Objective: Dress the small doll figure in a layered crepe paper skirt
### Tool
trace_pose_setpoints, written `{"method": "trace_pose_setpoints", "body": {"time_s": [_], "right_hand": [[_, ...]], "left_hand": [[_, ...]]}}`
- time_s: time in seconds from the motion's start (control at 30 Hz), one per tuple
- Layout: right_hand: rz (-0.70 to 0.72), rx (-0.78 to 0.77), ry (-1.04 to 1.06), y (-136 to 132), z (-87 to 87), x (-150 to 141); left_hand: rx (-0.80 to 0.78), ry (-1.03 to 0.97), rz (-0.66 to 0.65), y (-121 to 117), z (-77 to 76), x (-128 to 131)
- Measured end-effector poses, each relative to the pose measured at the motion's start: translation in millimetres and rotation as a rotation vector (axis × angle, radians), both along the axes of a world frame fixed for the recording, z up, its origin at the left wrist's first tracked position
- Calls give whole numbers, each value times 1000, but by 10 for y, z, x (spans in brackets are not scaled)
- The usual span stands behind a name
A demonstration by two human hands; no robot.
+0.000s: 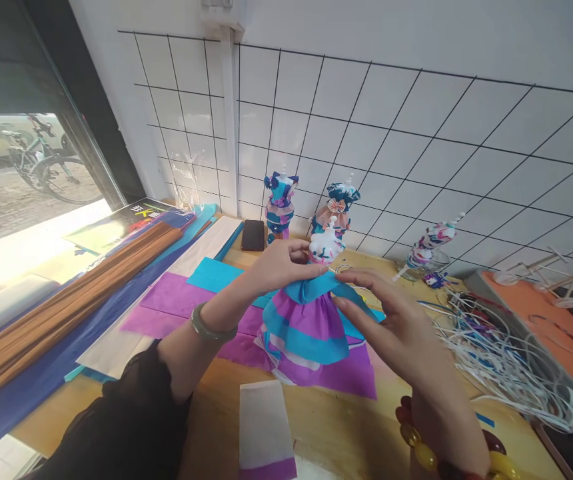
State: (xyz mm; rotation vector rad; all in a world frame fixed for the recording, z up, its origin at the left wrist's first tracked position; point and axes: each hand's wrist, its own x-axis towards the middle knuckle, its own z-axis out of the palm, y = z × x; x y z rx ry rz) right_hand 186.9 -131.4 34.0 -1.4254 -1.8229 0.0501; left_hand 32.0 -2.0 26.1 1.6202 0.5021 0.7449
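The small dressed figure (311, 333) stood upright on the wooden table (216, 433), between the person's hands, its white top above a gathered skirt of purple and blue bands. A blue strip (315, 288) lay across its waist, with a loose length running off toward the right. The step in hand looked like fitting that strip round the waist, over the top of the skirt. The left hand (279, 267) was curled in beside the figure, its thumb stretched along the strip's upper edge; its other fingertips were partly hidden, so whether they pinched the strip could not be told. The right hand (404, 327) was half open, thumb and forefinger apart at the strip's other side, without a visible firm grip. By my reading, the next move called for the left thumb to keep the strip pinned at the waist while the right fingers closed on the loose length and drew it snug without crushing the folds. Purple sheets (351, 379) lay under and around the skirt, and a pale piece with a purple edge (265, 417) lay nearer the person. Two other figures stood behind, near the wall, with a phone (253, 235) just beside them.
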Motion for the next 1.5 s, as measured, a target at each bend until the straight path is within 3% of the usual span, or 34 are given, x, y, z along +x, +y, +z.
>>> {"method": "trace_pose_setpoints", "body": {"time_s": [0.2,0.37,0.63,0.73,0.87,1.03,1.23,1.5], "right_hand": [[-7,235,-297,101,-85,-82],[25,376,-474,98,-90,-167],[6,411,-640,130,-147,-233],[27,365,-590,132,-140,-262],[123,244,-302,83,-74,-261],[-62,160,34,59,-33,-101],[-119,-265,122,86,-70,39],[-52,-344,83,45,-32,111]], "left_hand": [[-17,-13,-16,-38,-10,20],[-42,15,81,43,-44,6],[-125,-27,109,144,-49,-11],[-54,-18,115,143,-52,-16],[72,-46,63,110,-37,-39],[134,-31,-147,32,17,-63],[196,88,-301,27,-1,-68],[371,132,-276,-35,37,-72]]}}
